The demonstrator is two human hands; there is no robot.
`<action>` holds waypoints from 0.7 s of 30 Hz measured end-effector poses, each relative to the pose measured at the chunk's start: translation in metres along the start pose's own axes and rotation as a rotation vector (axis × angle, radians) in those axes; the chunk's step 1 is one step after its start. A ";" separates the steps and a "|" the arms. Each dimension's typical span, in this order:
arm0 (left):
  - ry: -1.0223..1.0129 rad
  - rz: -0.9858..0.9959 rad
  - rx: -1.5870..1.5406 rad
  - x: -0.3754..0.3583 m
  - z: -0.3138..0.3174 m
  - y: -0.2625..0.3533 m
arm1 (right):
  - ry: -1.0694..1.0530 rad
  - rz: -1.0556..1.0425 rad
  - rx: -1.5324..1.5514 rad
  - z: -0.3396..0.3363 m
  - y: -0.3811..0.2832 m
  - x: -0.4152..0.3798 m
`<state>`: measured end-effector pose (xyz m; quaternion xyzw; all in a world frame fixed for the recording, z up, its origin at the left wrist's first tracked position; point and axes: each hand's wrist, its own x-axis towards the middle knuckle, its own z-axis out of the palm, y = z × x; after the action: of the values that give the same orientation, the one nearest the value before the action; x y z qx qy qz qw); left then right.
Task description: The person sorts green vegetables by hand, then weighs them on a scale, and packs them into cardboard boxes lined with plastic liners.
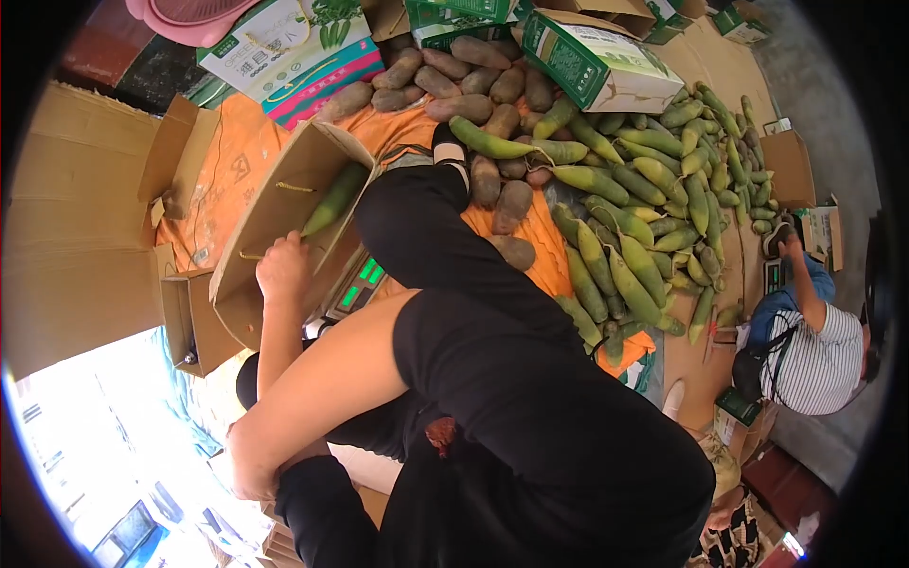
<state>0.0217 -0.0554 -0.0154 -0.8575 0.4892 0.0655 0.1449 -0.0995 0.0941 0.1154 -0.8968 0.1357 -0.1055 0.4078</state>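
Note:
My left hand (283,269) reaches over the edge of an open brown carton (284,194), its fingers closed at the thin tail end of a green radish (336,201). The radish lies tilted inside the carton. Beside the carton, partly covered by my leg, is a scale (358,289) with lit green displays. Across my body lies my right arm, and my right hand (251,466) rests near my left elbow. The fingers of that hand are hidden.
Many green radishes (653,241) are heaped on the right. Dark reddish tubers (511,204) lie on orange sheeting (222,180). Printed gift boxes (606,62) and a pink basket (194,14) are at the back. On the far right, another person in a striped shirt (819,360) reaches toward a scale.

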 end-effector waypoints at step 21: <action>0.144 -0.181 -0.578 -0.077 -0.008 0.019 | 0.320 0.827 -0.311 -0.216 0.545 -0.034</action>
<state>-0.0343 -0.0035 0.0083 -0.9059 0.3808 0.1278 -0.1345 -0.2822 -0.3898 -0.1620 -0.7903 0.5572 -0.0495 0.2502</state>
